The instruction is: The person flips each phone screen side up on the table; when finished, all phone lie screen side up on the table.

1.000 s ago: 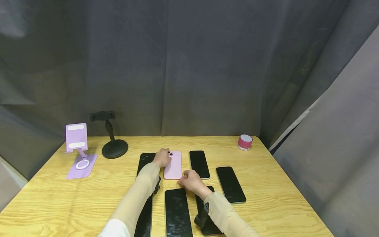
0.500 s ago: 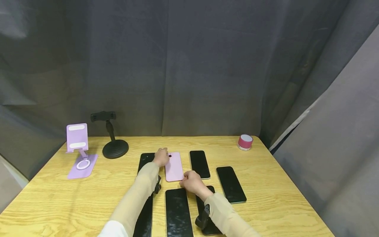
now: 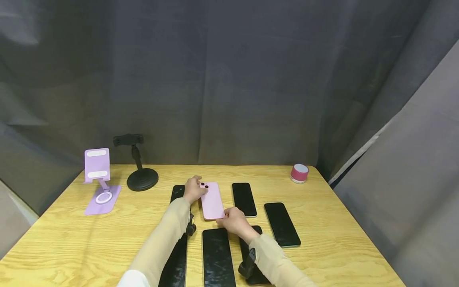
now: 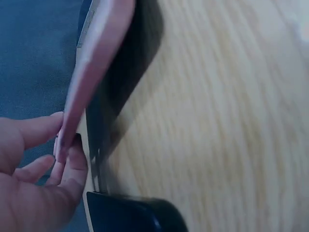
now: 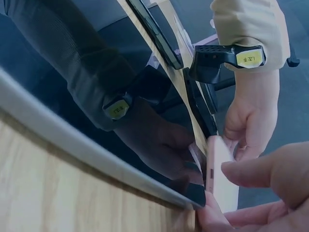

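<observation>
A pink smartphone lies back side up between the two hands, its camera lenses at the far left corner. My left hand pinches that far end between thumb and fingers. At the near right corner my right hand grips the phone with thumb on top and a finger below. In the left wrist view the phone's pink edge stands off the wooden tabletop, with a dark shadow beneath. The right wrist view shows its near end by the right thumb.
Several dark phones lie around: one at upper right, one further right, one in front, others partly under the forearms. A purple phone stand and a black stand are back left; a small pink cylinder back right.
The pink phone has turned slightly and come off the tabletop. The right hand's fingers have closed on its near corner, while the left hand keeps its far end. The head view shifts slightly.
</observation>
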Available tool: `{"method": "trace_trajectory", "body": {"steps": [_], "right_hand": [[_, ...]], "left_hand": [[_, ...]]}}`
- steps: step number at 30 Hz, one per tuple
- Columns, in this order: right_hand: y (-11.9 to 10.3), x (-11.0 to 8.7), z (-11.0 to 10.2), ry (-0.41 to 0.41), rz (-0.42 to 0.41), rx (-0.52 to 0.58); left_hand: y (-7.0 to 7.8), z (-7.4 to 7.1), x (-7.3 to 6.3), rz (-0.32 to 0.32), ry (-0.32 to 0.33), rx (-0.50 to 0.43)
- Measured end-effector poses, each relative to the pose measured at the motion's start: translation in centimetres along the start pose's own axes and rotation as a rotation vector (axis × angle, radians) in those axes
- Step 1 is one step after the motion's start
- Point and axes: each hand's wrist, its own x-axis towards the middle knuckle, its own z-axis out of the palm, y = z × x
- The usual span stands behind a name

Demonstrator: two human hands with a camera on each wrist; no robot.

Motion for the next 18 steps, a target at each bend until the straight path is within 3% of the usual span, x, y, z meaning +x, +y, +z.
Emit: {"method": "trace_trajectory", "body": {"steps": [10, 18], "right_hand": [[-0.8, 0.4, 0.6, 0.051, -0.054, -0.086], [-1.2, 0.6, 1.4, 0.100, -0.091, -0.142]], "left_hand": [[0.3, 0.3, -0.5, -0.211, -0.012, -0.208], [1.0, 0.5, -0.7, -0.232, -0.022, -0.236]]}}
